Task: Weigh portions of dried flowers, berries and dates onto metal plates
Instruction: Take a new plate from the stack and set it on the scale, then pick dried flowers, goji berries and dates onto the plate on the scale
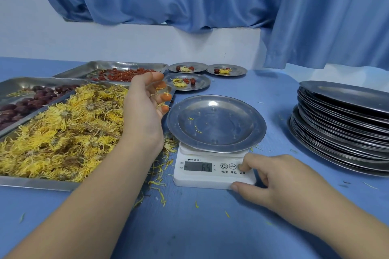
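A round metal plate (216, 124) with only a few yellow petal scraps sits on a white digital scale (210, 176) whose display reads 65. My right hand (280, 181) rests at the scale's front right corner, a fingertip pressing its rightmost button and the thumb against the front edge. My left hand (145, 107) hovers palm-up over the right end of the tray of dried yellow flowers (63, 132), fingers loosely curled with petal bits stuck to them, holding nothing. A tray of dark dates (25, 101) lies far left, a tray of red berries (124, 74) behind.
Three filled small plates (187, 82) (188, 67) (227, 70) stand at the back of the blue table, each with a flower, berries and a date. A tall stack of bare metal plates (341, 128) is at the right. Loose petals litter the table near the scale. Blue curtains hang behind.
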The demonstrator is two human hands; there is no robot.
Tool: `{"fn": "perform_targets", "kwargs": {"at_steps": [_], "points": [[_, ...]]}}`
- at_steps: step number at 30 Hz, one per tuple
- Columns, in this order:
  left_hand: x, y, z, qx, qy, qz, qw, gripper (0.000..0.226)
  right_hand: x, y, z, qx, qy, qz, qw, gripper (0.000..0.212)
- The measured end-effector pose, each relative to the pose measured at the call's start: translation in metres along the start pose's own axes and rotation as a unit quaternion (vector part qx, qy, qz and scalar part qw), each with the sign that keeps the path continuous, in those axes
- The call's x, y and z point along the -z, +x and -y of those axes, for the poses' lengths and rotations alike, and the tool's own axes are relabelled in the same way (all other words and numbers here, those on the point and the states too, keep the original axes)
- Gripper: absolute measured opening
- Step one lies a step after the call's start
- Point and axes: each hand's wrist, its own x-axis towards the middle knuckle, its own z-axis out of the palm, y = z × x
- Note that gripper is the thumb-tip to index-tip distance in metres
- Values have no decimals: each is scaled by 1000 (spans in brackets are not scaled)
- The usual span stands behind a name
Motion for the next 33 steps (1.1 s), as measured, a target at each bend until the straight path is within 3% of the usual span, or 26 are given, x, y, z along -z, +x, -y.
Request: {"fn": "perform_targets", "kwargs": {"at_steps": [9, 16, 20, 26, 33], "points": [[-2, -2, 4, -73, 125, 53, 988, 15, 0, 6, 1, 30, 37, -75, 996, 40], [-2, -7, -6, -194, 231, 109, 947, 18, 2, 3, 1, 80, 80, -133, 985, 18], [8, 2, -15, -142, 274, 120, 944, 11, -1, 4, 6, 135, 56, -249, 957, 30], [43, 35, -73, -152, 484, 108, 855, 8, 12, 25, 27, 216, 28, -399, 891, 46], [89, 90, -132, -87, 619, 111, 772, 14, -3, 56, 44, 206, 31, -402, 892, 44]]}}
